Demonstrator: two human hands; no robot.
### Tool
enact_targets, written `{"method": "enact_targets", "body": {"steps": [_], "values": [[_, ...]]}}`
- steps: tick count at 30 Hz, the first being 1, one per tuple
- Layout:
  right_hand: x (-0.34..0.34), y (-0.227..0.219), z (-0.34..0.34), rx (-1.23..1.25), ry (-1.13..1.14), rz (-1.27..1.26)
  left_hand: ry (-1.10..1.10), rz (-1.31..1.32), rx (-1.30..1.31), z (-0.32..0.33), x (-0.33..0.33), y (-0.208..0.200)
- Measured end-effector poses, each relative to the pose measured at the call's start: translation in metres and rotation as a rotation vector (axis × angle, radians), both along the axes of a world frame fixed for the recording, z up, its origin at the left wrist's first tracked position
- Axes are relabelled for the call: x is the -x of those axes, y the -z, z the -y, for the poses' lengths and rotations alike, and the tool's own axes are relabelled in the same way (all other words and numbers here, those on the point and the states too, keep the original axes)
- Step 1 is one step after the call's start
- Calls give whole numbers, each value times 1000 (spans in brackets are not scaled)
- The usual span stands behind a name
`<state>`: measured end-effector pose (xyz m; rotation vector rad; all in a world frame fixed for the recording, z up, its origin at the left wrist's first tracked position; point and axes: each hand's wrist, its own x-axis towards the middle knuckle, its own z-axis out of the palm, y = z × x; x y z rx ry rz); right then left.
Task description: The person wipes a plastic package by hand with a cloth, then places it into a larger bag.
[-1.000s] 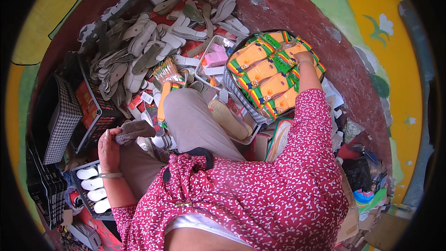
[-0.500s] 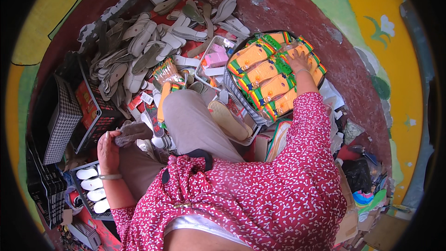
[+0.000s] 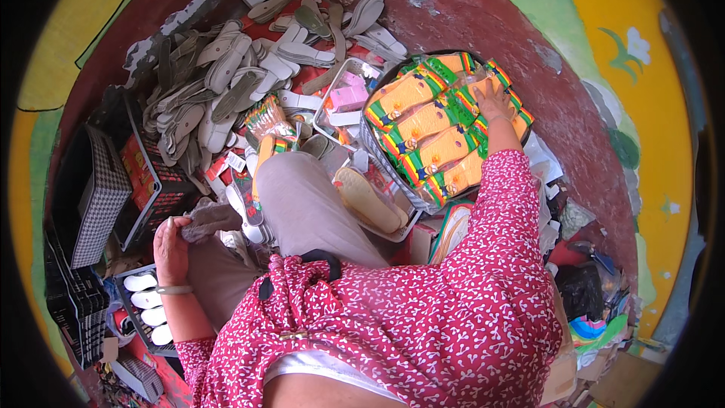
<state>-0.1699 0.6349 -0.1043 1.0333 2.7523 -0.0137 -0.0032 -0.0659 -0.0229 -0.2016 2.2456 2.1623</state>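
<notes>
The right hand (image 3: 493, 104) lies splayed on packaged insoles (image 3: 423, 124) inside the basket (image 3: 382, 154), likely settling them; light pressure suits. The left hand's (image 3: 173, 251) grip is unclear.

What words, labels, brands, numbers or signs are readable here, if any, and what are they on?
None can be read.
Orange-and-green packets by the right hand: markings too small to read.
Small white label left of the raised knee: too small.
Red patterned surface at left: any lettering too blurred.
</notes>
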Motion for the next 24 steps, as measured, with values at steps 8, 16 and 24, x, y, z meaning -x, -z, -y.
{"method": "enact_targets", "body": {"steps": [8, 16, 24], "values": [[0, 19, 0, 47, -5, -17, -79, 113, -102, -7, 2, -7], [-6, 26, -9, 91, -34, -20, -57, 147, -122, -12, 9, -11], [-11, 30, -12, 46, -56, -61, -66, 171, -107, -11, 9, -14]]}}
